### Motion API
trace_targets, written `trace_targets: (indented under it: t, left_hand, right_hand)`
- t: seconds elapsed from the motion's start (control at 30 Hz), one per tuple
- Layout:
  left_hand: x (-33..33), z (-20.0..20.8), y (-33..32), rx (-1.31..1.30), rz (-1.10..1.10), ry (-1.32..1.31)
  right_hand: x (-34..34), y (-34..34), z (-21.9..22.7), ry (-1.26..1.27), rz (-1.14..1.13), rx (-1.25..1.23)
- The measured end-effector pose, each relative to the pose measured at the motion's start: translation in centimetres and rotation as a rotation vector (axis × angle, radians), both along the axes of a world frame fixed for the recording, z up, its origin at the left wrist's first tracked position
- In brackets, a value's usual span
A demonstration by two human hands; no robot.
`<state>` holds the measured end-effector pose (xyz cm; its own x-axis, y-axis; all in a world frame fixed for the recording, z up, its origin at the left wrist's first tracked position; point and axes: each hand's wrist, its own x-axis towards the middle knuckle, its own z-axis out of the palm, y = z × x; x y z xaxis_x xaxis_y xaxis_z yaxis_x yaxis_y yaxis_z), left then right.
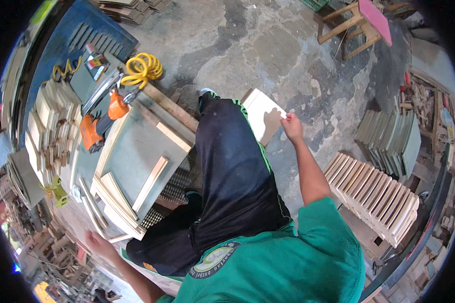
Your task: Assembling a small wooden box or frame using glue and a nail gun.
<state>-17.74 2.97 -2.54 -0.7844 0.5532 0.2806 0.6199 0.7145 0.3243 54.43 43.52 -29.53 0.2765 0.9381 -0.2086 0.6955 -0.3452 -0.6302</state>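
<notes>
Beyond my right knee, my right hand (292, 128) grips the edge of a flat, pale board (262, 112), and a shadow falls across its face. Out to the left, my slightly blurred left hand (100, 245) has its fingers extended and nothing visible in it. It is nearest to the low end of a grey-topped workbench (131, 151). On that bench lie curved wooden strips (117, 204) and a short straight wooden strip (150, 184). An orange and black nail gun (105, 121) rests farther up the bench, beside a yellow coiled air hose (142, 69).
Stacked wooden pieces (50, 126) stand along the bench's left side. To my right are a row of slatted wooden frames (371, 194) and upright grey panels (389, 139). A pink-topped stool (374, 22) stands far right on the stained concrete floor (268, 45).
</notes>
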Motion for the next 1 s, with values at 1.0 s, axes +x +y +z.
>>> trace_targets:
  t: [1.0]
  left_hand:
    - [16.8, 2.7, 1.7, 0.328, 0.194, -0.02]
  right_hand:
    - [-6.1, -7.3, -5.4, -0.075, 0.178, -0.271]
